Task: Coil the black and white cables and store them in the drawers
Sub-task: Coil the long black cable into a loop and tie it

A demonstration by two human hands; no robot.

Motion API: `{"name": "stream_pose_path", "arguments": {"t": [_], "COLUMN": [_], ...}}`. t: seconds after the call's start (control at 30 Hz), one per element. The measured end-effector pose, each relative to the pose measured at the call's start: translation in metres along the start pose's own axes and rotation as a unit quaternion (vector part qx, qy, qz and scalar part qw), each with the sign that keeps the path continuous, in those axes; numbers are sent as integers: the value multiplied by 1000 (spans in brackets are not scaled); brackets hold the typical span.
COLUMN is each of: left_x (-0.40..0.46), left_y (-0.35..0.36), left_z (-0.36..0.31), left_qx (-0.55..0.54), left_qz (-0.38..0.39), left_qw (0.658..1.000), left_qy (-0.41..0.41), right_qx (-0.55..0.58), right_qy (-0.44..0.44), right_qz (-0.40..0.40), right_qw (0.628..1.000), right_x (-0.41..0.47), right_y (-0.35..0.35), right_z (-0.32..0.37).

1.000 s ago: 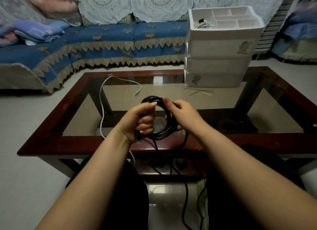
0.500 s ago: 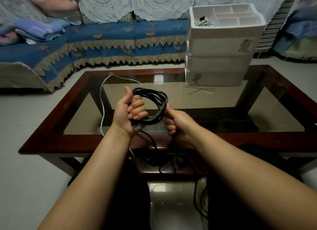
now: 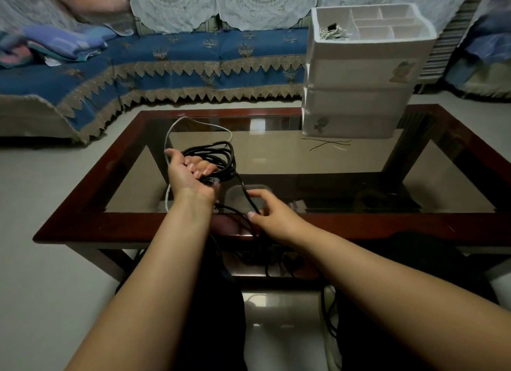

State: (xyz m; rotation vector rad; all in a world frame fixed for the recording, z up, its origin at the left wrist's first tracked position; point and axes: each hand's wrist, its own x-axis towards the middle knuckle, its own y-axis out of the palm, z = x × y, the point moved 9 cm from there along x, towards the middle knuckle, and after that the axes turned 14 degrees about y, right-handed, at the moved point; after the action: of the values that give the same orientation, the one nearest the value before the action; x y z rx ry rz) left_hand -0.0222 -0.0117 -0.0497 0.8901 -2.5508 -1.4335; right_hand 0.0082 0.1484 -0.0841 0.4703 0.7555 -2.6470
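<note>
My left hand (image 3: 188,174) holds the coiled part of the black cable (image 3: 221,160) above the glass table, palm turned up, fingers curled through the loops. A loose strand runs down from the coil to my right hand (image 3: 269,214), which pinches it near the table's front rail. More black cable trails below the table edge toward the floor. The white cable (image 3: 193,123) lies uncoiled on the glass behind my left hand. The white drawer unit (image 3: 359,75) stands at the table's far right, its drawers closed.
The glass table with a dark red wooden frame (image 3: 110,227) fills the middle. A few thin ties (image 3: 329,144) lie in front of the drawer unit. Its top tray holds a bundle of ties (image 3: 333,33). A blue-covered sofa (image 3: 166,64) runs behind.
My left hand turned palm up and moved forward with the coil. My right hand left the coil, dropped toward the front rail and took the loose strand.
</note>
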Motion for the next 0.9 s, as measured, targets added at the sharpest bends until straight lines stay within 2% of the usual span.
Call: {"name": "stream_pose_path", "arguments": {"t": [0.07, 0.17, 0.23, 0.37, 0.43, 0.53, 0.6, 0.67, 0.8, 0.9], "left_x": [3, 5, 4, 2, 4, 9, 9, 5, -11, -19], "left_y": [-2, -1, 0, -2, -3, -3, -2, 2, 14, 22], "left_z": [-9, -15, -14, -17, -20, -29, -34, -34, -26, -21], "left_qx": [22, -8, 13, 40, 41, 8, 25, 77, 234, 321], "left_qz": [-1, -4, 3, 10, 8, 7, 15, 35, 86, 121], "left_qw": [1000, 1000, 1000, 999, 999, 998, 996, 991, 958, 922], "left_qy": [9, 14, 13, 25, 31, 67, 86, 99, 143, 181], "right_qx": [15, 26, 12, -9, 6, 58, 7, -91, -281, -368], "right_qy": [5, 58, 86, 86, 100, 106, 70, 23, -35, -98], "right_qz": [75, 91, 110, 209, 229, 153, 46, -53, -140, -186], "right_qw": [997, 994, 990, 974, 968, 981, 996, 994, 949, 906], "right_x": [-4, -1, -1, -12, -20, -23, -21, -23, -33, -45], "right_y": [15, 19, 19, 32, 36, 19, -4, -21, -22, -17], "right_z": [-1, -9, -11, -12, -11, -4, 4, 14, 28, 40]}}
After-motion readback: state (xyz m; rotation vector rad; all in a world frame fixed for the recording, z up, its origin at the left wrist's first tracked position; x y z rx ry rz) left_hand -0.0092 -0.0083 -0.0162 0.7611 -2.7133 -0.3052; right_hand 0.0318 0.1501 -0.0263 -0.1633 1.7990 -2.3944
